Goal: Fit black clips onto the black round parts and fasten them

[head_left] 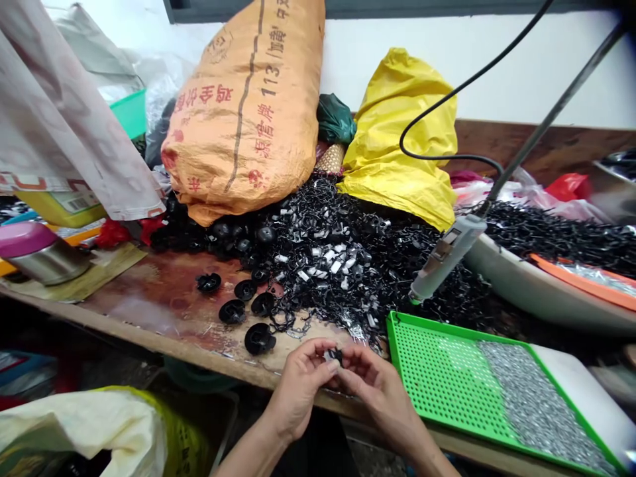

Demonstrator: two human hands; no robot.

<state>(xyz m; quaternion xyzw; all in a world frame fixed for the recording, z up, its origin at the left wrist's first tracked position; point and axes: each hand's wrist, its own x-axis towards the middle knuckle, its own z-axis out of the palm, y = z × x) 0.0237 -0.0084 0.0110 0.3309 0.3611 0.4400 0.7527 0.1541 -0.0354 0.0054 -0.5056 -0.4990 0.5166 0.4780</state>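
Note:
Near the front edge of the bench, my left hand (302,376) and my right hand (370,381) meet with fingertips pinched together. Between them is a small black and white plastic part (334,356), partly covered by the fingers. Both hands grip it. Just beyond lies a large heap of small black plastic parts with white pieces (332,262) mixed in. Left of my hands, several round black plastic caps (259,338) rest on the wood. A grey electric screwdriver (447,255) hangs tip down to the right of the heap.
At right stands a green perforated tray (442,377) with many small metal screws (541,397). Behind it is a wide basin (521,278) of black parts. An orange sack (248,119) and a yellow bag (402,139) back the heap. A steel flask (42,252) lies at left.

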